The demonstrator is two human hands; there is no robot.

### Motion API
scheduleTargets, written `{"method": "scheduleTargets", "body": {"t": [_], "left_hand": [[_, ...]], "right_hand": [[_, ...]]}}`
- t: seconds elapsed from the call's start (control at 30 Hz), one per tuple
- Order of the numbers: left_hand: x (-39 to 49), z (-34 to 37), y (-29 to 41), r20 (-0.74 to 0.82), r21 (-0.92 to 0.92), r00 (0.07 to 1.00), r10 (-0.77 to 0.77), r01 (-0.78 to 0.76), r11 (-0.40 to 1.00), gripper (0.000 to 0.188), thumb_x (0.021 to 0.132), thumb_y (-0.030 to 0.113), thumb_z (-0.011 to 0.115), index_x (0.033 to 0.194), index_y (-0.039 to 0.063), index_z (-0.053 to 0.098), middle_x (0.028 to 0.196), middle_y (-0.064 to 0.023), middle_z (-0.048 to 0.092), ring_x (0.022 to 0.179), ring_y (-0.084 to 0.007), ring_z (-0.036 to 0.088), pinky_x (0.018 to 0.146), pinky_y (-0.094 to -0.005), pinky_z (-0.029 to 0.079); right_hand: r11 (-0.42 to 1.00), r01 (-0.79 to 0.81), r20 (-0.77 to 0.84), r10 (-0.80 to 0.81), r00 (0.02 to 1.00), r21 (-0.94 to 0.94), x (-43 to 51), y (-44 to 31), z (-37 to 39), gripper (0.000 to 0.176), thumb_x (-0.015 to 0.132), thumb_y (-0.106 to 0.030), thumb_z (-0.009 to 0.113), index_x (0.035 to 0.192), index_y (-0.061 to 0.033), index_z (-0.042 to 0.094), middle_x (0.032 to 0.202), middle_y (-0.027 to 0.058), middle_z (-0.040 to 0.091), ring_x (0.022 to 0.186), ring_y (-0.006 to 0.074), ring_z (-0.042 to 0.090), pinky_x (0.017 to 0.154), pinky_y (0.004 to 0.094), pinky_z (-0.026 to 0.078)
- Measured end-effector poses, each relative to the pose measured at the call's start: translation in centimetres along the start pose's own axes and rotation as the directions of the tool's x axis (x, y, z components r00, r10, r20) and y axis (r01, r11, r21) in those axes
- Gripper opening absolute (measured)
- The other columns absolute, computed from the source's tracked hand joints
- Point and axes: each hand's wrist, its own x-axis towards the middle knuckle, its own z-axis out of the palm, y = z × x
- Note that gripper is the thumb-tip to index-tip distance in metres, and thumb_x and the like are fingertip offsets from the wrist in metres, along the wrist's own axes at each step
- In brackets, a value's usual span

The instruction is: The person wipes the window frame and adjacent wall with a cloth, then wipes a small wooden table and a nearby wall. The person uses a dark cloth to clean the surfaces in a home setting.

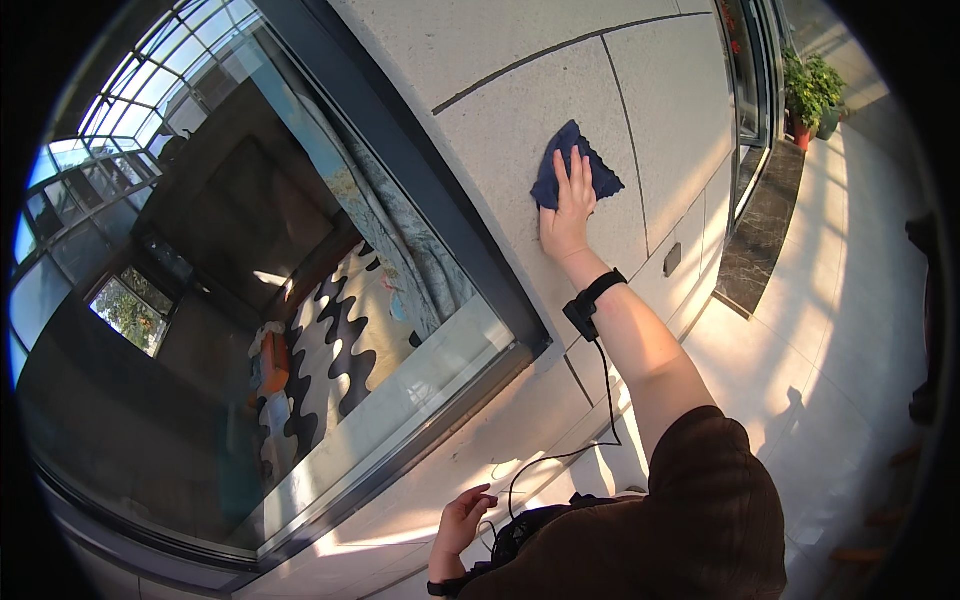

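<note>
My right hand [571, 206] presses a dark blue cloth [559, 161] against the light stone-tiled wall [510, 165], fingers spread over the fabric. Part of the cloth fans out to the right of the fingers in a scalloped-edged corner. A black strap with a small device [583, 313] is around the right wrist, and a black cable runs down from it. Low in the view, my left hand [465, 517] hangs near my body with nothing in it, its fingers loosely bent. The dark window frame [450, 180] stands left of the cloth.
A large window pane [187, 420] fills the left side, with a curtain [375, 202] behind it. A wall socket cover [672, 259] lies right of my forearm. Farther right are a dark stone doorstep [761, 232], potted plants [814, 94] and sunlit floor tiles [810, 337]. Dark furniture edges the far right.
</note>
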Motion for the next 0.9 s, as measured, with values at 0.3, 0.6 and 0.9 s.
{"method": "scheduleTargets", "body": {"t": [0.3,0.6,0.9], "left_hand": [[-1.4,-0.9,-0.4,-0.01,0.018,0.997,-0.072,0.072,0.997,0.031,0.099,0.01,0.055,0.128,0.002,0.058,0.105,-0.0094,0.07,0.101,-0.0174,0.065,0.087,-0.0304,0.05],[-2.0,-1.7,-0.3,-0.036,0.032,0.997,-0.073,0.075,0.997,0.032,0.097,0.007,0.057,0.128,-0.001,0.057,0.103,-0.0099,0.07,0.1,-0.0157,0.064,0.091,-0.0287,0.05],[-2.4,-1.2,-0.8,0.0,-0.037,0.999,-0.043,0.043,0.998,0.032,0.097,0.008,0.058,0.127,0.0,0.057,0.105,-0.0095,0.069,0.1,-0.0158,0.064,0.09,-0.0285,0.05]], "right_hand": [[0.658,-0.189,0.657,0.75,0.078,-0.729,-31.9,15.3,-6.7,0.03,0.09,-0.017,0.051,0.091,0.0054,0.071,0.093,0.0239,0.07,0.089,0.0381,0.069,0.077,0.0426,0.056],[-0.191,-0.937,0.734,0.583,-0.349,-0.293,-36.6,11.8,-14.6,0.034,0.092,-0.019,0.061,0.115,0.0056,0.061,0.096,0.0169,0.07,0.08,0.0266,0.069,0.068,0.0372,0.057],[0.858,-0.511,0.626,0.422,0.656,-0.043,-29.2,-0.3,-8.7,0.046,0.081,-0.004,0.062,0.126,0.0,0.054,0.119,0.0221,0.058,0.104,0.0386,0.059,0.093,0.0424,0.048]]}}
